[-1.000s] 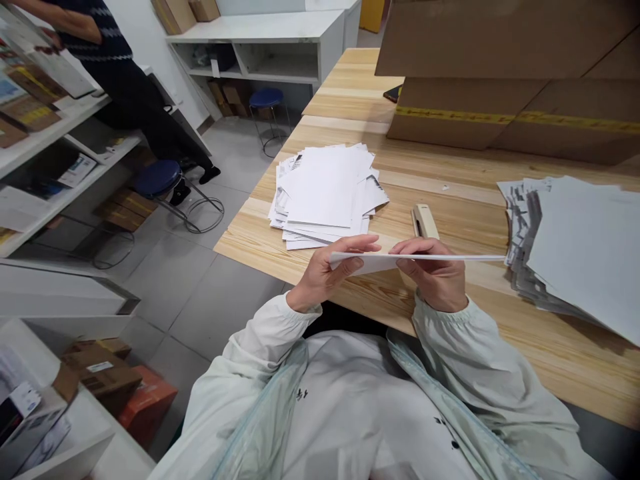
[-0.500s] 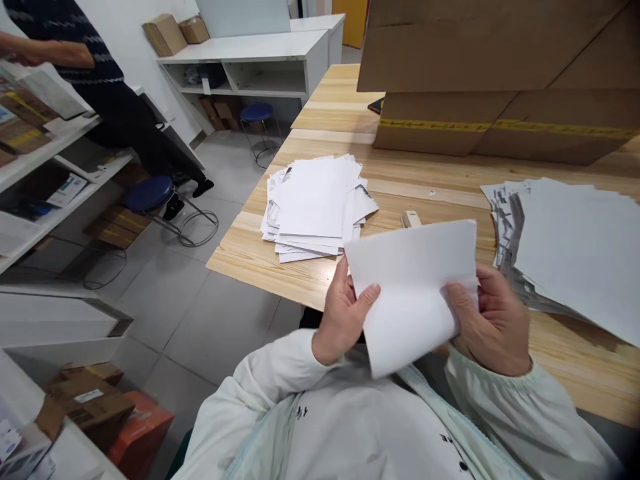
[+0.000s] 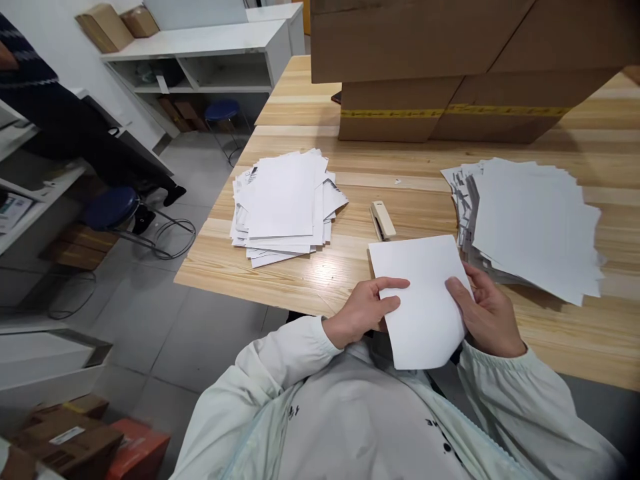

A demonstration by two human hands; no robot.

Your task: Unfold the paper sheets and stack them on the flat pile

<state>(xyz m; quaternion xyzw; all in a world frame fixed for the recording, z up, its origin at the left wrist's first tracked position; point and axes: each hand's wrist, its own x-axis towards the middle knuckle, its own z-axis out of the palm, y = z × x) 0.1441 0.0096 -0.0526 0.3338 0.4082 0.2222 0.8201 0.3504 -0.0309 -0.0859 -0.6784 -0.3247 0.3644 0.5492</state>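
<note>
Between both hands I hold a white sheet of paper (image 3: 425, 313) near the table's front edge; whether it is one sheet or several I cannot tell. My left hand (image 3: 367, 305) grips its left side, with thumb and index finger lying on top. At the right side, my right hand (image 3: 487, 310) pinches it, thumb on top and fingers beneath. Just beyond the paper lies a cream stapler (image 3: 383, 221). To the left is an uneven stack of papers (image 3: 285, 200), and to the right a larger fanned pile of papers (image 3: 535, 227).
Large cardboard boxes (image 3: 390, 110) are stacked at the back of the wooden table (image 3: 370, 157). A person (image 3: 85, 127) stands at the left beside a blue stool (image 3: 111, 207). White shelves (image 3: 200, 43) stand behind. More boxes (image 3: 70, 433) sit low at the left.
The view has shifted, so the table's contents appear farther left. The paper now lies flatter and lower, uncovering the stapler. My left index finger has come on top of the paper.
</note>
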